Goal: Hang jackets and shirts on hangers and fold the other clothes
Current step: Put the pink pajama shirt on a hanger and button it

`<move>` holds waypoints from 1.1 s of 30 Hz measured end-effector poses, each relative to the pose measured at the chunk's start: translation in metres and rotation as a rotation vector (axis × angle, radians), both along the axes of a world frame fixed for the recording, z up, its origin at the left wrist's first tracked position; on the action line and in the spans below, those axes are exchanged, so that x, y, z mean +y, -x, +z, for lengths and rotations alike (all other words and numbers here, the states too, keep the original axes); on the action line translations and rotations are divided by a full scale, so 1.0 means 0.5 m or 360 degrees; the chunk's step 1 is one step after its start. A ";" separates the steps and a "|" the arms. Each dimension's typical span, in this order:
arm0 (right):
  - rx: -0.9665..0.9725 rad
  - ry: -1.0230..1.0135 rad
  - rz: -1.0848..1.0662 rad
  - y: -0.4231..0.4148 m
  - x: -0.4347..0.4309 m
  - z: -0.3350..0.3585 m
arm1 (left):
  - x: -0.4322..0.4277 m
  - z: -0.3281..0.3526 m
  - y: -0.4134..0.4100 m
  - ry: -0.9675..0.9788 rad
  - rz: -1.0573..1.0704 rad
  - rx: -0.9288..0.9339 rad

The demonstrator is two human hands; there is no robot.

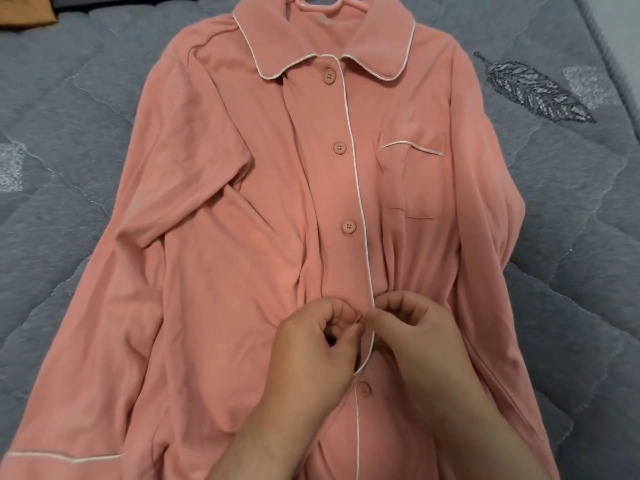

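- Head view: a pink shirt (pixel 242 202) is laid flat, front up, on a grey quilt (pixel 571 220), with a pink hanger (pixel 332 2) already seated inside the collar at the top edge.
- Three buttons (pixel 349 226) down the placket are seen fastened; a lower one (pixel 363 389) shows below the hands.
- The left hand (pixel 311 348) is curled, its fingertips pinching the fabric just left of the white-piped edge.
- The right hand (pixel 415 337) is curled likewise, pinching the piped edge itself; the two hands are touching at the placket.
- The step in hand is judged to be buttoning the fourth button, which is hidden under the fingers; whether it is through its hole cannot be told.
- Next, the button would need to be pushed through, then the lower one dealt with, before the shirt is lifted by the hanger.
- The sleeves are spread loosely to both sides and may drag when lifted.
- An orange cloth (pixel 24 10) lies at the far left corner, well apart.
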State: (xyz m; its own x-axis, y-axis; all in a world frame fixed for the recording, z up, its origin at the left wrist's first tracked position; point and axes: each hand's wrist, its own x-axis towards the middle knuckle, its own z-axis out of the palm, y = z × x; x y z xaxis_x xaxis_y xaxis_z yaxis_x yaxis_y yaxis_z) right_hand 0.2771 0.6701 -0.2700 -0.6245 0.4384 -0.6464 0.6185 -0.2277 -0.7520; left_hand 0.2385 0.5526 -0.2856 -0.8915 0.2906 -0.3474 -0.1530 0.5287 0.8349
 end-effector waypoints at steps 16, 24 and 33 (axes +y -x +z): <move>0.0099 0.0354 0.0055 0.005 0.026 -0.016 | 0.003 -0.009 0.009 -0.0190 0.0086 -0.0215; 0.0105 0.0073 0.0153 0.007 0.012 -0.036 | 0.008 -0.013 0.056 -0.0398 0.0257 -0.0908; 0.0051 0.0216 0.0155 0.013 0.022 -0.035 | -0.009 0.008 0.044 -0.0233 0.0138 -0.0463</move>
State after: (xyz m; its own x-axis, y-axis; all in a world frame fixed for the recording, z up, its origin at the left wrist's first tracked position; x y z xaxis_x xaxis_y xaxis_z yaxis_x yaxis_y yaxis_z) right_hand 0.2704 0.6810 -0.2874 -0.6811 0.2850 -0.6745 0.6186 -0.2688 -0.7383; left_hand 0.2163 0.5479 -0.2815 -0.7847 0.2835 -0.5513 -0.4354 0.3809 0.8156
